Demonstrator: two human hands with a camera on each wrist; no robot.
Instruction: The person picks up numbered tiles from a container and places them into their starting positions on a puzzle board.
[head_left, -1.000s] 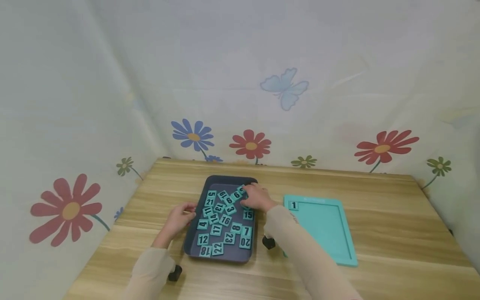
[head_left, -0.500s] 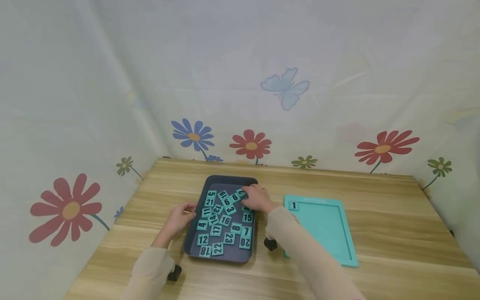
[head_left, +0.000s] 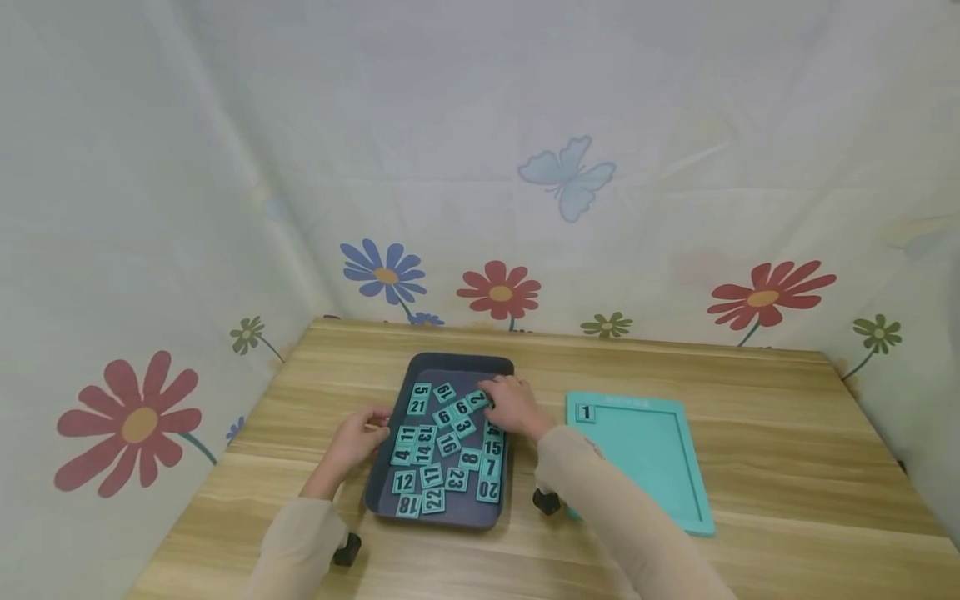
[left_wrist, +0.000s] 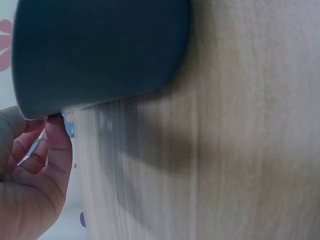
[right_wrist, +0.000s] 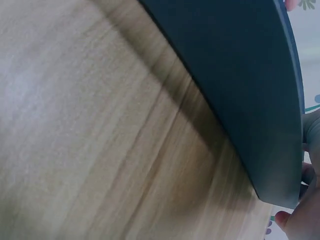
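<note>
Pinching tray (head_left: pixel 457 362) rim with left hand (head_left: pixel 362 435), right hand (head_left: pixel 516 406) over tray, tile 2 (head_left: pixel 477 400) at its fingertips, can't tell if gripped, other tiles (head_left: pixel 447 444) between hands, board (head_left: pixel 647 458) right of right hand

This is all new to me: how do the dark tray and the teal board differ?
The tray is dark; the board is teal. The tray holds many numbered tiles, while the board shows only the 1 tile. The tray has tall walls, the board a low rim. Both lie on the wooden table.
</note>
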